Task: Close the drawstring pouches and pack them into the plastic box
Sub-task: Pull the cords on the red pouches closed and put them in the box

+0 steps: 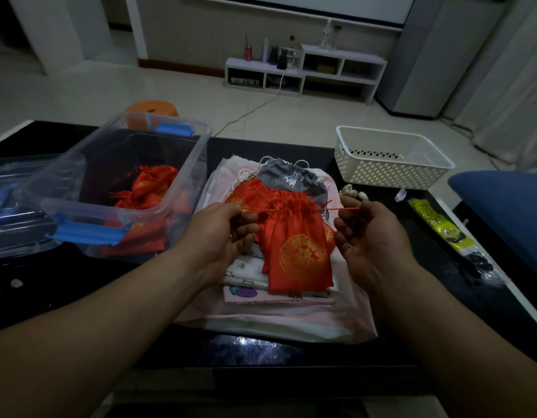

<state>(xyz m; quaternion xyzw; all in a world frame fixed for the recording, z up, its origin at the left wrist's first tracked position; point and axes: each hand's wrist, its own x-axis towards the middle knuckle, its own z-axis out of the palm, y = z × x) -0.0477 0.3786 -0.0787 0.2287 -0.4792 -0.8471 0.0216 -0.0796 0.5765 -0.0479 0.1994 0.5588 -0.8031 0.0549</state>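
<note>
We hold the red pouch (300, 254) over the pile of pouches (291, 309). Our left grip (228, 233) and right grip (369, 236) each pinch an end of its cord (336, 208), stretched sideways. The plastic box (188, 176) lies left, nearest our left grip.

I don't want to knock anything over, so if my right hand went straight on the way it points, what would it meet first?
Probably the small pale lump on the table, just before the white basket, though your right hand may pass above it; height is unclear.
</note>
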